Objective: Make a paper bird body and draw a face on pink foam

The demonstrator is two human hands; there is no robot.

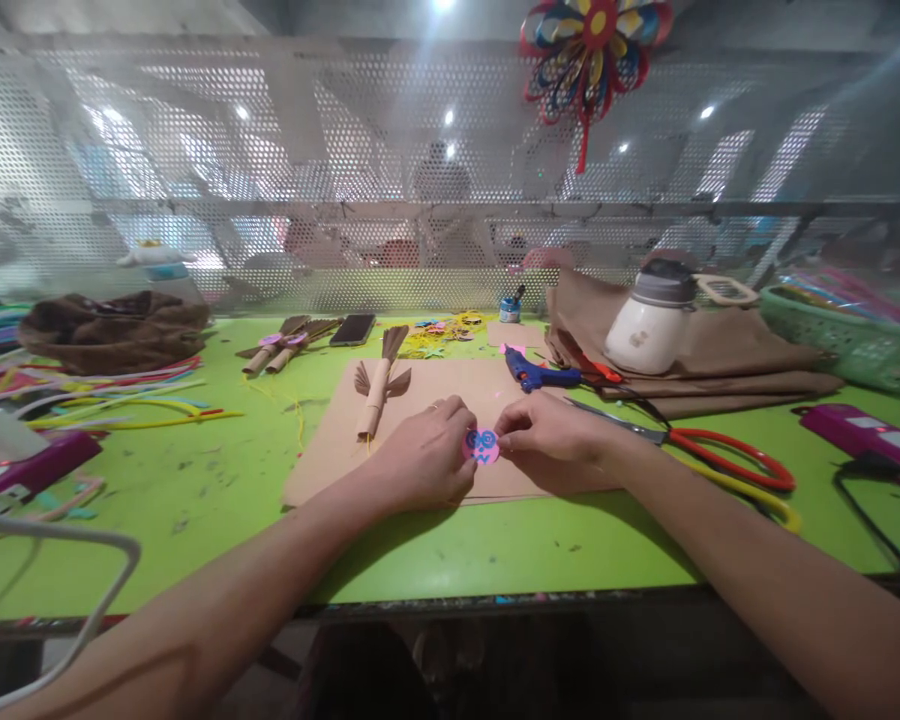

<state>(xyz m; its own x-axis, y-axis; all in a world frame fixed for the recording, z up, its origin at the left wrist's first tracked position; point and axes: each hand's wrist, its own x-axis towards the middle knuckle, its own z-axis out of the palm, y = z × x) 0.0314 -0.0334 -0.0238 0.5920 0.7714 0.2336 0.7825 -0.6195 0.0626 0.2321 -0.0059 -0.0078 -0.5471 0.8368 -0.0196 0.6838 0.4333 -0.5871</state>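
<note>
A small pink paper face [481, 447] with blue markings is pinched between my two hands, over a brown paper sheet [330, 450]. My left hand [429, 455] grips its left edge, and my right hand [547, 430] has its fingertips on the right edge. Left of my hands lies a rolled brown paper figure [376, 398] with fanned pieces at its top and sides. Just beyond my right hand a blue glue gun [541, 374] rests on the sheet.
Scissors with red and yellow handles [735, 460] lie right of my right hand. Behind stand a white bottle [651, 320] and a green basket [840, 340]. Two paper figures [279, 345] and a phone [353, 330] are back left, near a brown cloth bundle [112, 330].
</note>
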